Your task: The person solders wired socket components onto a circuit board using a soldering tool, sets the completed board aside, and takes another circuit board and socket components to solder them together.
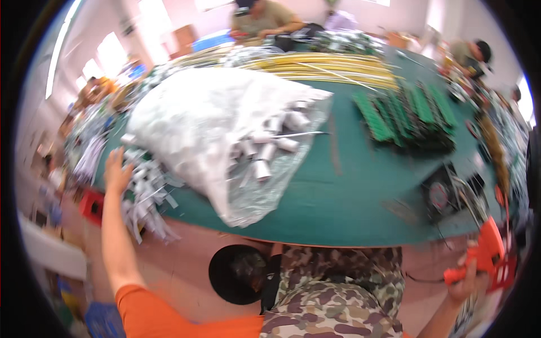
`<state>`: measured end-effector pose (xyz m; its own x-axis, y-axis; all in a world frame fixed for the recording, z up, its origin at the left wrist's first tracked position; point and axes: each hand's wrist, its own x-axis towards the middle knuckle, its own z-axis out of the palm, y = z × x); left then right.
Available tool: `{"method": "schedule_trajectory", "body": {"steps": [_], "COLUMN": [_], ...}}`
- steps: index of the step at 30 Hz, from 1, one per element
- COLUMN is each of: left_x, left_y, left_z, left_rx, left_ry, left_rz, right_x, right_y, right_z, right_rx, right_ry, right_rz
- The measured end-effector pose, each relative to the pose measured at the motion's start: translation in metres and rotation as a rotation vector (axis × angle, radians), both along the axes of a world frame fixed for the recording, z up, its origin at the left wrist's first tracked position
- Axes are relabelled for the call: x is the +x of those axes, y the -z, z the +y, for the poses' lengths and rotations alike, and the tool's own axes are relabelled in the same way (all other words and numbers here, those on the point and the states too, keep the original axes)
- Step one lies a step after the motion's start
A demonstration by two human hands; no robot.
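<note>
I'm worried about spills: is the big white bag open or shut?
Open: the bag gapes at its right end, exposing white cylindrical pieces.

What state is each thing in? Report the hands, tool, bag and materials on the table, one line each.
Left hand: open, at the pale strips; contact unclear
Right hand: closed around the tool's handle
Orange gun-shaped tool: held, off the table
Pale strips: heaped, some overhanging the edge
White bag: bulging, open
White rolls: loose in the bag's mouth
Yellow rods: lying flat
Green bristly strips: grouped together
</note>
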<state>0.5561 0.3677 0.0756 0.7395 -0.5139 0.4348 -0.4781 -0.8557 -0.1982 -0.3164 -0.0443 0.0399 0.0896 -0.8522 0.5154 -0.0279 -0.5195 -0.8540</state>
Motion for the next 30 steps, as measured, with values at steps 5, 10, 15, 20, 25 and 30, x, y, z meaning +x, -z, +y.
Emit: {"method": "schedule_trajectory", "body": {"steps": [5, 10, 15, 20, 25, 30], "left_x": [0.037, 0.073, 0.034, -0.25, -0.373, -0.373], "left_y": [0.0, -0.007, -0.09, -0.12, -0.043, 0.047], "left_z": [-0.002, 0.015, -0.096, -0.311, -0.503, -0.584], "left_rx": [-0.027, -0.006, -0.426, -0.401, -0.048, 0.114], "left_ry": [0.06, 0.113, 0.262, 1.145, 1.454, 1.464], "left_rz": [0.146, 0.273, -0.289, -0.292, 0.107, 0.002], "right_x": [0.017, 0.011, 0.001, 0.014, 0.012, -0.016], "right_y": [-0.012, -0.013, -0.006, 0.007, 0.02, 0.054], "right_z": [0.009, 0.017, 0.025, 0.026, 0.03, 0.032], "right_rx": [0.032, 0.067, 0.058, 0.125, 0.364, 0.265], "right_ry": [0.005, -0.039, -0.017, -0.1, -0.261, -0.166], "right_rz": [-0.115, -0.142, -0.221, -0.21, -0.269, -0.219]}}
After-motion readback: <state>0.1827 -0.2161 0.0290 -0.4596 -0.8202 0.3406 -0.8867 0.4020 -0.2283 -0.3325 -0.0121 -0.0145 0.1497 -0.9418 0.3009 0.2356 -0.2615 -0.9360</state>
